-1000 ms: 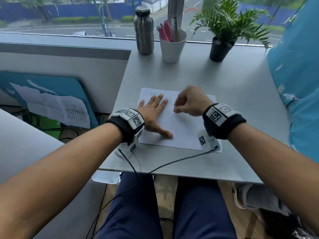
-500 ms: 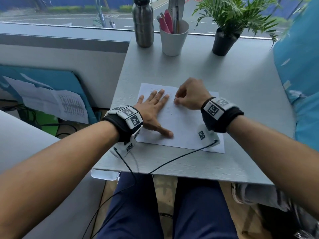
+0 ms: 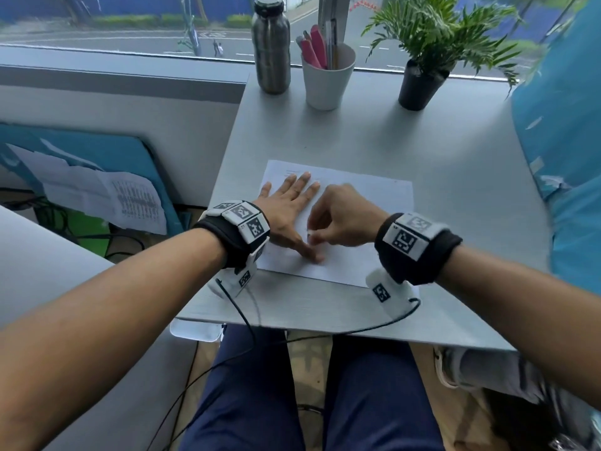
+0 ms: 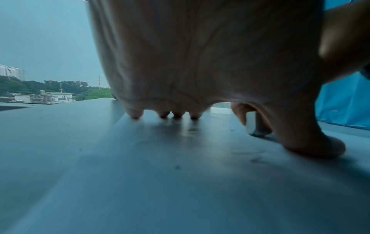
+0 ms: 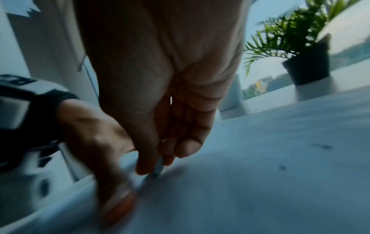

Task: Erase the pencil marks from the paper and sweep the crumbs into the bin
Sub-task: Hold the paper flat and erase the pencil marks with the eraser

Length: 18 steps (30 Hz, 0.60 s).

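Note:
A white sheet of paper [image 3: 367, 203] lies on the grey table [image 3: 439, 157] in front of me. My left hand [image 3: 289, 206] lies flat on the sheet's left part, fingers spread, thumb stretched toward me. My right hand [image 3: 341, 219] is curled, pinching a small white eraser [image 3: 310, 235] whose tip touches the paper just beside the left thumb. From the left wrist camera the eraser [image 4: 253, 125] stands upright behind the thumb, and small dark crumbs [image 4: 255, 159] dot the paper. The right wrist view is blurred; the eraser [image 5: 158, 167] shows between the fingertips. No bin is in view.
At the table's far edge stand a steel bottle [image 3: 271, 47], a white cup of pens [image 3: 327, 79] and a potted plant [image 3: 422, 76]. A blue cloth [image 3: 566, 141] lies along the right side. Papers [image 3: 97, 193] lean against a board on the left, below table height.
My right hand with the eraser has moved toward me, from the sheet's upper middle down to beside the left thumb. The left hand has stayed flat on the paper.

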Each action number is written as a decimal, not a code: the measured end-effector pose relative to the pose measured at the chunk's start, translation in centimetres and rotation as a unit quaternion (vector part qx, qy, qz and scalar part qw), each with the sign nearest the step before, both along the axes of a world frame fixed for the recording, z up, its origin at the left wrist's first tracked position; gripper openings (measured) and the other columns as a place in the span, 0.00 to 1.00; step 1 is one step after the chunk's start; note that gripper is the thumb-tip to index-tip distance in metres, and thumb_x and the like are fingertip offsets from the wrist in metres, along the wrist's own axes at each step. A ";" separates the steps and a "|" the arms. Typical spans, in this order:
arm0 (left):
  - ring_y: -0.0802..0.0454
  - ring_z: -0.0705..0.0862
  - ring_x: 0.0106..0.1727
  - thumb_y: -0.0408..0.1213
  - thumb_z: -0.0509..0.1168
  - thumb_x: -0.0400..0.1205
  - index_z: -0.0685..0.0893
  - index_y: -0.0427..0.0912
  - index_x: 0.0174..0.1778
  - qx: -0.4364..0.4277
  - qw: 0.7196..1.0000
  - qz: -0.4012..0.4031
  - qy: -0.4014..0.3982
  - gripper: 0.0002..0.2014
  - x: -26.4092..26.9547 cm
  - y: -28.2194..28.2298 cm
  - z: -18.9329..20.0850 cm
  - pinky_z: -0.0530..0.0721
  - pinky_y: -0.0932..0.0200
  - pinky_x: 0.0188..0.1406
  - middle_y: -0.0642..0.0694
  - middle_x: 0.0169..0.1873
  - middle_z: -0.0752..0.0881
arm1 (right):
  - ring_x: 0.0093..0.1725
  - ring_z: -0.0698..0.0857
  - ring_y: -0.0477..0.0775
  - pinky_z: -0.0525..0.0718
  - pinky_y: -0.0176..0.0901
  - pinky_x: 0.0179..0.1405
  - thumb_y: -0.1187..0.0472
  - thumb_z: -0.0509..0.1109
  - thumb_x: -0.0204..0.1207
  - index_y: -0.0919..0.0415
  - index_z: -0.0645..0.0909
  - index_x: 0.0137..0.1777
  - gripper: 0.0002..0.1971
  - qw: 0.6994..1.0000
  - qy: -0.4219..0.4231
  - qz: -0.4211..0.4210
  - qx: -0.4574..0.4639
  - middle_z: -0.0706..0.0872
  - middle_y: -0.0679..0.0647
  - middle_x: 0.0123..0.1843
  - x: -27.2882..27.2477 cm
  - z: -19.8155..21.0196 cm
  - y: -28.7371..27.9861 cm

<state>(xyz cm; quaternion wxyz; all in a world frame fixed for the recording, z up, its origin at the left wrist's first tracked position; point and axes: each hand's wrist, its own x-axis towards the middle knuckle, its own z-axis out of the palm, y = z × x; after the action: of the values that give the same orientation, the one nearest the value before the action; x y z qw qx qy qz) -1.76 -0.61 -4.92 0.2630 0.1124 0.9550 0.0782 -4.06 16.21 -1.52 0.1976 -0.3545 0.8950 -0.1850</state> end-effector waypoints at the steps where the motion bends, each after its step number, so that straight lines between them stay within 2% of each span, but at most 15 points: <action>1: 0.53 0.26 0.82 0.83 0.65 0.54 0.28 0.54 0.82 -0.001 1.000 0.000 0.000 0.72 0.0 0.0 0.0 0.33 0.35 0.81 0.54 0.81 0.25 | 0.34 0.87 0.45 0.80 0.29 0.36 0.59 0.81 0.63 0.58 0.92 0.36 0.04 1.000 -0.010 0.005 0.007 0.91 0.49 0.32 -0.5 0.3 0.1; 4: 0.50 0.26 0.82 0.83 0.64 0.54 0.29 0.56 0.83 -0.007 1.000 0.002 0.003 0.72 -0.1 -0.1 -0.1 0.33 0.36 0.81 0.53 0.81 0.26 | 0.35 0.86 0.44 0.78 0.30 0.34 0.56 0.81 0.65 0.57 0.93 0.42 0.08 0.996 0.028 -0.082 -0.013 0.92 0.52 0.37 -4.7 0.4 0.4; 6: 0.48 0.26 0.82 0.84 0.64 0.52 0.29 0.57 0.83 -0.010 1.000 0.008 0.006 0.72 0.0 -0.1 -0.1 0.32 0.37 0.81 0.51 0.81 0.25 | 0.36 0.87 0.47 0.76 0.29 0.34 0.58 0.79 0.65 0.60 0.93 0.41 0.07 0.992 0.064 -0.107 -0.027 0.92 0.54 0.37 -5.4 0.1 0.4; 9: 0.46 0.25 0.81 0.85 0.64 0.49 0.27 0.57 0.82 -0.016 1.000 0.007 0.002 0.74 -0.1 -0.1 -0.2 0.33 0.36 0.81 0.50 0.80 0.23 | 0.33 0.88 0.52 0.82 0.37 0.35 0.63 0.78 0.62 0.62 0.92 0.36 0.04 0.999 0.033 -0.033 -0.024 0.91 0.54 0.32 -1.1 0.1 -0.2; 12: 0.47 0.24 0.81 0.85 0.63 0.48 0.27 0.57 0.81 -0.014 1.000 0.004 0.000 0.75 -0.1 -0.2 -0.1 0.32 0.36 0.81 0.51 0.80 0.23 | 0.33 0.87 0.46 0.82 0.33 0.36 0.62 0.81 0.63 0.60 0.93 0.38 0.04 1.000 -0.012 0.008 -0.004 0.92 0.51 0.34 0.3 0.5 -0.3; 16: 0.48 0.25 0.81 0.84 0.65 0.49 0.28 0.54 0.83 -0.013 1.000 0.009 -0.001 0.76 0.0 0.0 0.1 0.33 0.37 0.81 0.51 0.81 0.24 | 0.40 0.89 0.48 0.78 0.30 0.41 0.58 0.79 0.67 0.60 0.93 0.44 0.08 0.993 0.058 -0.104 -0.017 0.93 0.54 0.41 -5.3 0.4 -0.4; 18: 0.49 0.25 0.82 0.84 0.66 0.49 0.28 0.52 0.83 -0.011 1.000 0.015 0.003 0.77 0.0 0.0 0.0 0.33 0.37 0.81 0.52 0.81 0.25 | 0.41 0.89 0.48 0.82 0.32 0.45 0.59 0.78 0.67 0.60 0.93 0.43 0.07 0.989 0.076 -0.123 -0.028 0.93 0.54 0.41 -5.7 0.2 -0.4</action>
<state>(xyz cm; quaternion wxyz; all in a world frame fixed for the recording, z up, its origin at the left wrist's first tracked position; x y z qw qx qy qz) -1.72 -0.59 -4.91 0.2604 0.0956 0.9581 0.0713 -9.75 15.76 -1.35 0.0947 -0.2602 0.9386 -0.2057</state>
